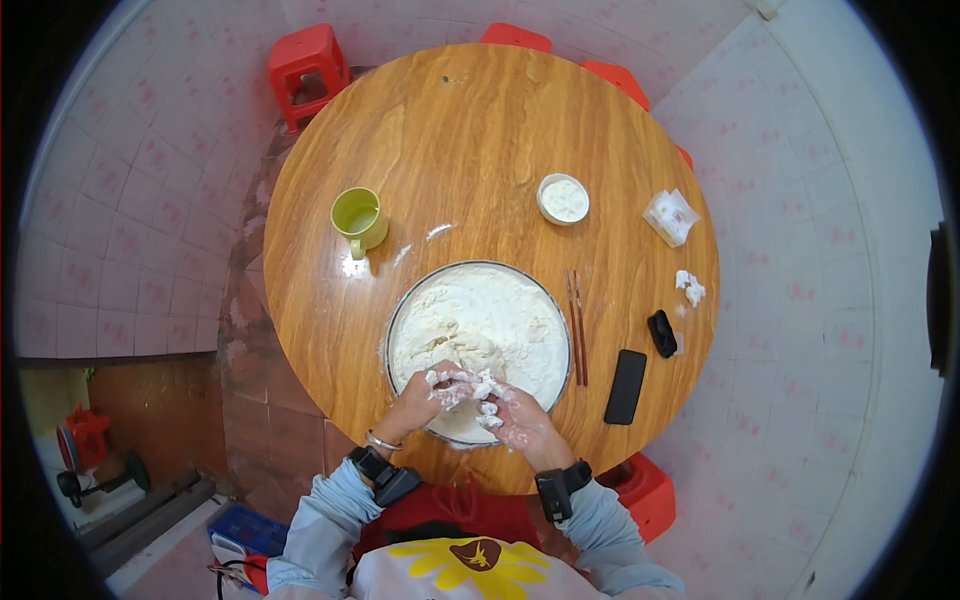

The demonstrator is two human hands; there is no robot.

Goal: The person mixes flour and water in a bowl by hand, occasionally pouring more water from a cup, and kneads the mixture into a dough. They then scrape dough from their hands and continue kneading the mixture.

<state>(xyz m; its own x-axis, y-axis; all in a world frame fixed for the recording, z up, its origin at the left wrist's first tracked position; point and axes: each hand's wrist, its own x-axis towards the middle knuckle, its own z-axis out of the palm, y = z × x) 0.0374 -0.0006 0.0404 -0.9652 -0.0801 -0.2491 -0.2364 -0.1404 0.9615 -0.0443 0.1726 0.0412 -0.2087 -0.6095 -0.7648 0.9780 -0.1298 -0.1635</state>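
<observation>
A wide round basin [388, 345] of flour [510, 300] sits near the table's front edge, with a rough mound of dough [465, 348] in it. Both my hands are over the basin's near side, their fingers coated in sticky white bits. My left hand [432, 393] has its fingers bent inward around dough scraps. Facing it, my right hand [522, 418] curls its fingers round a white clump of dough [486, 386]. The fingertips of the two hands nearly meet at that clump. Exact finger contact is hard to make out under the coating.
On the round wooden table [480, 130] stand a green mug [370, 225], a white bowl of flour [564, 200] and a plastic packet [671, 217]. Chopsticks [578, 330], a phone [625, 387], a black object [661, 334] and crumpled tissue [690, 288] lie right. Red stools [308, 75] surround it.
</observation>
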